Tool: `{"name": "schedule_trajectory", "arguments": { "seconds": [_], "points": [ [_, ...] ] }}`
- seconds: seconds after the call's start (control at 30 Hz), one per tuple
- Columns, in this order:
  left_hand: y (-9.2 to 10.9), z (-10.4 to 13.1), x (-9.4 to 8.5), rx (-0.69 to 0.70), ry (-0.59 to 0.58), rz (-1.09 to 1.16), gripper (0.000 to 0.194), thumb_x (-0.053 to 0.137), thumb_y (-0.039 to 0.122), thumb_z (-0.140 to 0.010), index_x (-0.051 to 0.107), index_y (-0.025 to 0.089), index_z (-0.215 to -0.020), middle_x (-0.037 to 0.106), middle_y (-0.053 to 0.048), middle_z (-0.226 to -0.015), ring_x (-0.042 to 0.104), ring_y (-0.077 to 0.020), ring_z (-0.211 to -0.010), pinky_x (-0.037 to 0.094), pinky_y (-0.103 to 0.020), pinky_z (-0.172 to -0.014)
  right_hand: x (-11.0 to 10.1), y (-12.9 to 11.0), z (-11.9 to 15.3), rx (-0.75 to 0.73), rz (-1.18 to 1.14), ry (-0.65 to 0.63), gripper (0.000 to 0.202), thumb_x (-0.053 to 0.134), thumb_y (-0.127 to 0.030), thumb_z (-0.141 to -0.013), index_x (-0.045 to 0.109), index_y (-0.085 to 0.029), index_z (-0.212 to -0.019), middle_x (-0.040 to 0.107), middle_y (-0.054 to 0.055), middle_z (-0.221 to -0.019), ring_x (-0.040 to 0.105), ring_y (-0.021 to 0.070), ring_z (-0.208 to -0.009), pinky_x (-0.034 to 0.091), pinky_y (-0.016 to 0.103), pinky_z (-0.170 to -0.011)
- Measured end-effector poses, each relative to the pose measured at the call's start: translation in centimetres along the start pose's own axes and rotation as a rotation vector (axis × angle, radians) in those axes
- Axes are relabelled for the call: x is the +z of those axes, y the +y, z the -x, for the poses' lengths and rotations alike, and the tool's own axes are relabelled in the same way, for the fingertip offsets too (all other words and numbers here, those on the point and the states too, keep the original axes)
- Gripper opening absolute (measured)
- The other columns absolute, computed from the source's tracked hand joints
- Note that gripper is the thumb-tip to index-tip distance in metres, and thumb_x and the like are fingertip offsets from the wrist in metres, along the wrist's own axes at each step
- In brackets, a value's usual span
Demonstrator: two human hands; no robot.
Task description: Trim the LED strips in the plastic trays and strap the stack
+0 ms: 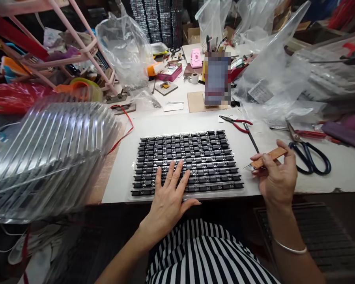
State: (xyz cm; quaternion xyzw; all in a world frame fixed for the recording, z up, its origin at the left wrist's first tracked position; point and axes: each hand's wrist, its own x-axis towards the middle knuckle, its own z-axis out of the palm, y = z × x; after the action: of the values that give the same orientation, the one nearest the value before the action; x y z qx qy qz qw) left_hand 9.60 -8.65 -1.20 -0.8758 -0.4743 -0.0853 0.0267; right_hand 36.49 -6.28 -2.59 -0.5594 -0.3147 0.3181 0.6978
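A clear plastic tray [239,193] filled with rows of small black parts [195,152] lies on the white work surface in front of me. My left hand [170,193] rests on the lower middle of the rows, its fingers spread and holding nothing. To the right of the tray, my right hand [276,173] is closed round a flat orange-brown handle [269,158] with a thin metal tip. That tip points left toward the tray's right edge, apart from it.
Red-handled pliers [238,123] and a dark stick [251,138] lie behind my right hand; dark-handled scissors [310,157] are right of it. Stacked clear trays [47,157] stand at left. A blurred-out upright device [216,81] and plastic bags [272,67] are at the back.
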Motion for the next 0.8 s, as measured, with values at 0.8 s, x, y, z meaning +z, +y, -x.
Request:
{"name": "schedule_trajectory", "arguments": {
  "seconds": [0.8],
  "points": [
    [-10.7, -0.1, -0.6, -0.364, 0.082, 0.232, 0.070, 0.031, 0.062, -0.090, 0.034, 0.017, -0.143, 0.033, -0.014, -0.149, 0.025, -0.0300, -0.140, 0.022, -0.054, -0.112, 0.9, -1.9, -4.0, -0.239, 1.018, -0.647, 0.037, 0.044, -0.048, -0.089, 0.057, -0.019, -0.069, 0.052, 0.000, -0.054, 0.046, 0.0125, -0.050, 0.032, 0.026, -0.052]
  ]
}}
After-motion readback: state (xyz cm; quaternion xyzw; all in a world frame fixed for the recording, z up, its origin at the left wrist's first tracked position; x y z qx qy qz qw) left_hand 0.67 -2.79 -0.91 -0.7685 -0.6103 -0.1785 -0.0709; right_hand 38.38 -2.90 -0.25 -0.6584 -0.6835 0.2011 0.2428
